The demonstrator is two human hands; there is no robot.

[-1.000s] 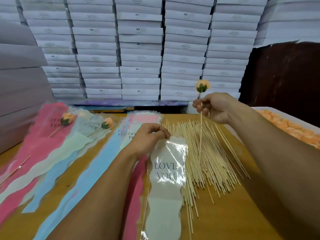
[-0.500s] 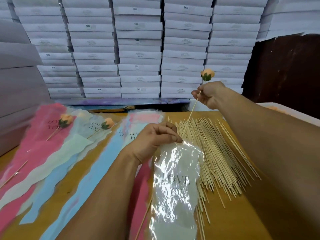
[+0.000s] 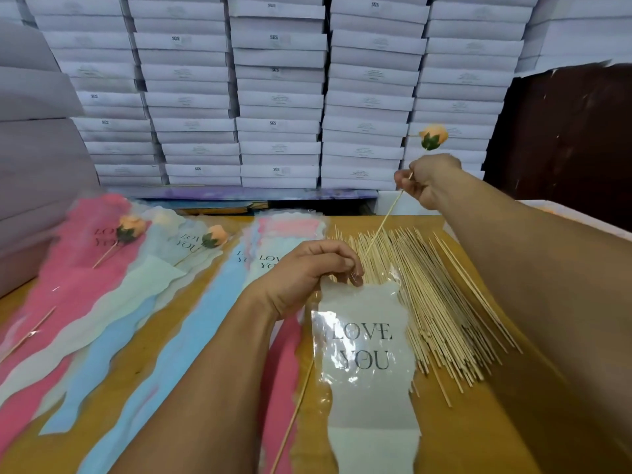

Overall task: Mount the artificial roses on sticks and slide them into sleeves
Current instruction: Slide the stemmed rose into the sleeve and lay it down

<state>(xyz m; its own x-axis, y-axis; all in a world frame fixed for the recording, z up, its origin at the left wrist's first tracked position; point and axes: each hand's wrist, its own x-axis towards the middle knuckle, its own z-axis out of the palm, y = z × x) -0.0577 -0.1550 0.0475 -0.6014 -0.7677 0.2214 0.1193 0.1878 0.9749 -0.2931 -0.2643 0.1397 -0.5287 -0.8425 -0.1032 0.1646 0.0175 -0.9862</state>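
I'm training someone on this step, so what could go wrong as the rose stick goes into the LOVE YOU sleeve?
1. The stick tip nears the sleeve mouth, which the left hand pinches; if the mouth isn't open, the tip could miss it or pierce the thin film.
2. The right hand grips just below the rose, far from the tip, so the tip may wobble.
3. It could snag in the loose sticks alongside.

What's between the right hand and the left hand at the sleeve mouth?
Head view: only the held rose's stick spans from the right hand down to the left hand, above the loose stick pile.
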